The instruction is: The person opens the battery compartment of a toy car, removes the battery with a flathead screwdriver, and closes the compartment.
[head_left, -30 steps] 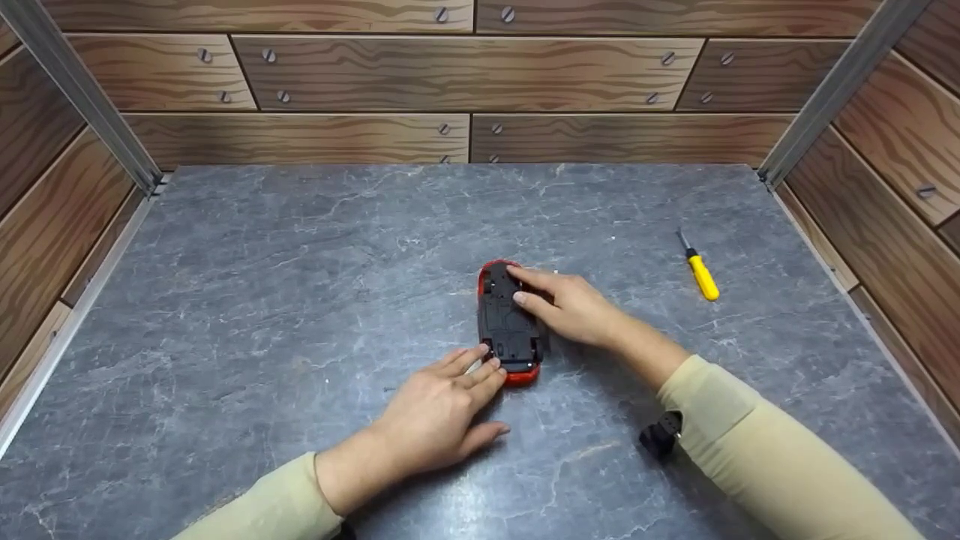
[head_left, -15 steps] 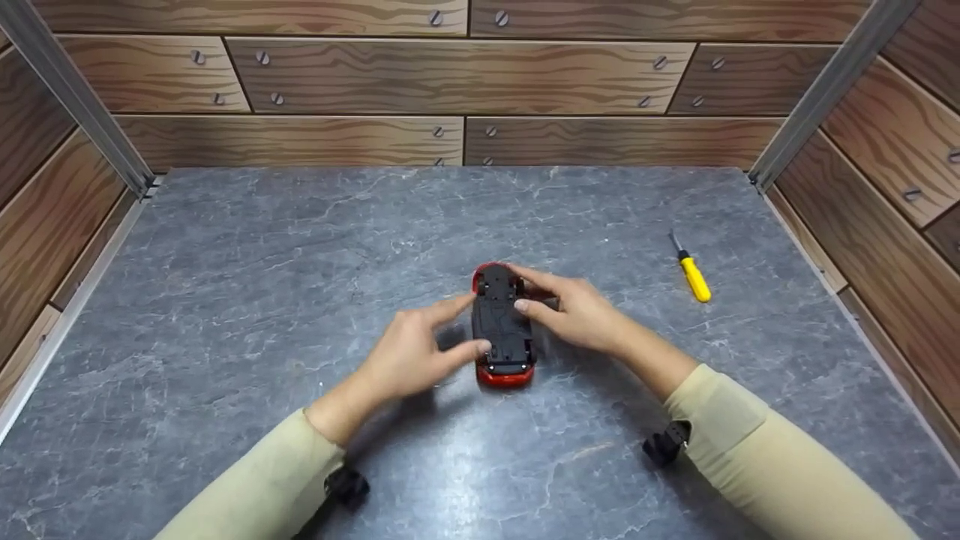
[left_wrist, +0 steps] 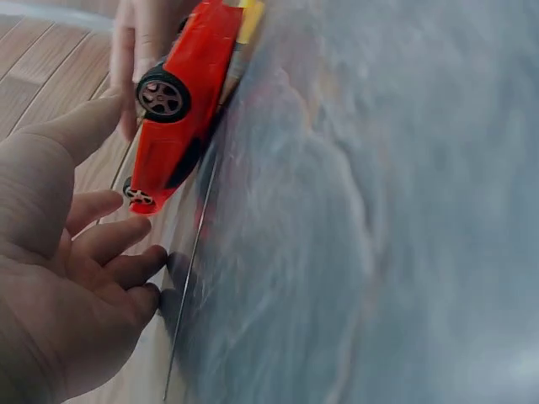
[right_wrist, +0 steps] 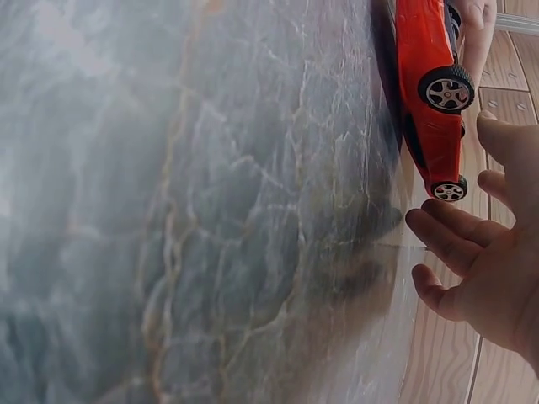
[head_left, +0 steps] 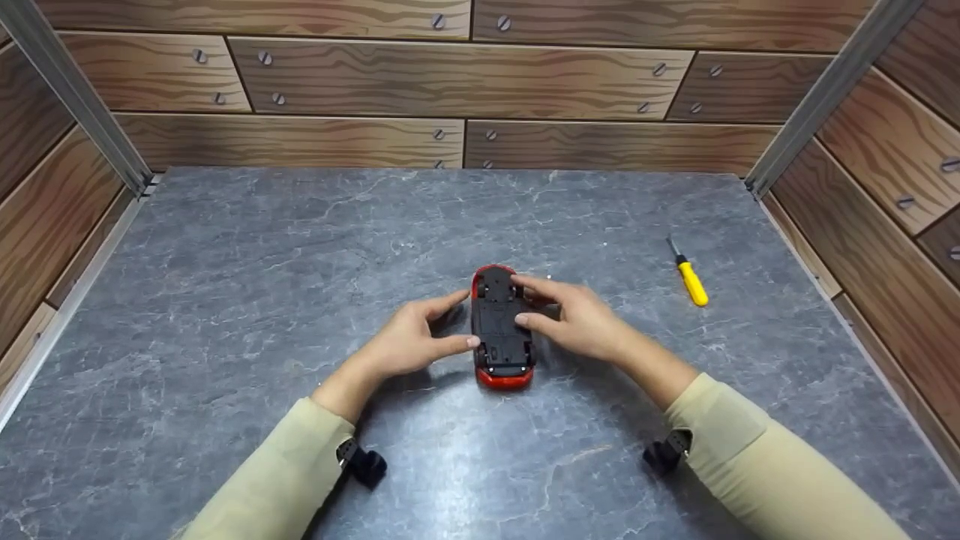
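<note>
A red toy car [head_left: 504,322] lies upside down on the grey marbled table, its black underside facing up. Along its left side is my left hand [head_left: 401,337], thumb and fingers spread and relaxed; in the left wrist view a small gap shows between the thumb and a wheel [left_wrist: 162,95]. My right hand [head_left: 581,315] sits at the car's right side with fingers loosely extended. Seen from the right wrist, its fingertips [right_wrist: 429,212] are close to the car's end wheel [right_wrist: 449,188]; whether they touch cannot be told.
A screwdriver [head_left: 691,281] with a yellow handle lies at the right of the table [head_left: 300,247]. Wood-patterned panels [head_left: 465,79] enclose the back and sides, with metal posts [head_left: 832,97] at the corners. Black wrist cameras [head_left: 364,463] hang below the sleeves.
My left hand has left the car's near end and turned to its left side, then drawn slightly off. The right fingers have shifted from the underside to the car's right edge. The car barely moved.
</note>
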Action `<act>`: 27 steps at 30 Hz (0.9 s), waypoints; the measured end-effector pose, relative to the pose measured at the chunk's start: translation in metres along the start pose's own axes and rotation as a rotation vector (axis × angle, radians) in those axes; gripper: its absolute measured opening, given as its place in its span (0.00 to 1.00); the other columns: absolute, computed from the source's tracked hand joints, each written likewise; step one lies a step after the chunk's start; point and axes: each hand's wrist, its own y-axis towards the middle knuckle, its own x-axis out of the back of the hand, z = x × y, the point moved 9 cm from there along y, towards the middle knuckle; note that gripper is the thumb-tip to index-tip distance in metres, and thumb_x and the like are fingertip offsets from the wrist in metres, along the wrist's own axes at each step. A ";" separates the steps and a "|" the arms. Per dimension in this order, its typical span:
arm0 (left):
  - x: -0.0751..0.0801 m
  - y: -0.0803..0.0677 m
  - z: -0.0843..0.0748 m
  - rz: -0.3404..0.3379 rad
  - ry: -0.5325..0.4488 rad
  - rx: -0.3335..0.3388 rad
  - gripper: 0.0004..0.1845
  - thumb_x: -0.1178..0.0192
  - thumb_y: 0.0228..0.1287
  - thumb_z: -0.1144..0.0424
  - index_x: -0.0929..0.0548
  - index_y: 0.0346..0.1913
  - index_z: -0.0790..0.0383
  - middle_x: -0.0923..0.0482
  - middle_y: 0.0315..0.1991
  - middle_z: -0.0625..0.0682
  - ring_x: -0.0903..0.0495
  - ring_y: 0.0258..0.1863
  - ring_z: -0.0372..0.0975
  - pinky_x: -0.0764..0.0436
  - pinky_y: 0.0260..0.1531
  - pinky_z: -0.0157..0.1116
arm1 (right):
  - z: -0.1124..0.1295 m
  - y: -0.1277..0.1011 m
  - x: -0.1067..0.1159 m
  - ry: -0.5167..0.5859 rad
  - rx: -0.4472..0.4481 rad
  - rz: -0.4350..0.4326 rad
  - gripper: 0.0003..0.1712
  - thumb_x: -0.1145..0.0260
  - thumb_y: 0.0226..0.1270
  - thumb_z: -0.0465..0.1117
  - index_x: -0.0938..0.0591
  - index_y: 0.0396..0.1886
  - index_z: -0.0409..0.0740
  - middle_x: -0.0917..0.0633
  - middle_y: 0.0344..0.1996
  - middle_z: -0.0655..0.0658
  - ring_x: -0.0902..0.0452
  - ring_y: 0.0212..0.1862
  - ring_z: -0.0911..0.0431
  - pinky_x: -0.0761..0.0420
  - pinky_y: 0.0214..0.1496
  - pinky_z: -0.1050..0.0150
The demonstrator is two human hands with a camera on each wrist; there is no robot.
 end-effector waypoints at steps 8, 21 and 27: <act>-0.003 0.005 0.004 0.006 -0.017 -0.011 0.45 0.24 0.66 0.51 0.32 0.81 0.59 0.29 0.76 0.56 0.32 0.76 0.43 0.37 0.77 0.41 | 0.000 0.002 -0.003 -0.018 0.010 -0.009 0.36 0.27 0.74 0.50 0.25 0.78 0.48 0.17 0.67 0.40 0.19 0.65 0.46 0.23 0.71 0.45; -0.006 0.004 0.006 0.020 0.056 -0.023 0.40 0.27 0.70 0.49 0.31 0.81 0.51 0.29 0.76 0.51 0.33 0.77 0.45 0.38 0.78 0.45 | 0.002 0.001 -0.003 -0.062 0.039 -0.024 0.33 0.26 0.73 0.50 0.21 0.75 0.50 0.17 0.67 0.39 0.23 0.69 0.43 0.27 0.73 0.43; -0.008 0.004 0.008 0.017 0.073 -0.027 0.40 0.28 0.70 0.48 0.31 0.81 0.48 0.28 0.76 0.49 0.33 0.76 0.45 0.38 0.78 0.47 | 0.002 -0.001 -0.004 -0.070 0.064 -0.031 0.31 0.26 0.73 0.51 0.19 0.73 0.50 0.16 0.65 0.40 0.22 0.67 0.43 0.27 0.72 0.42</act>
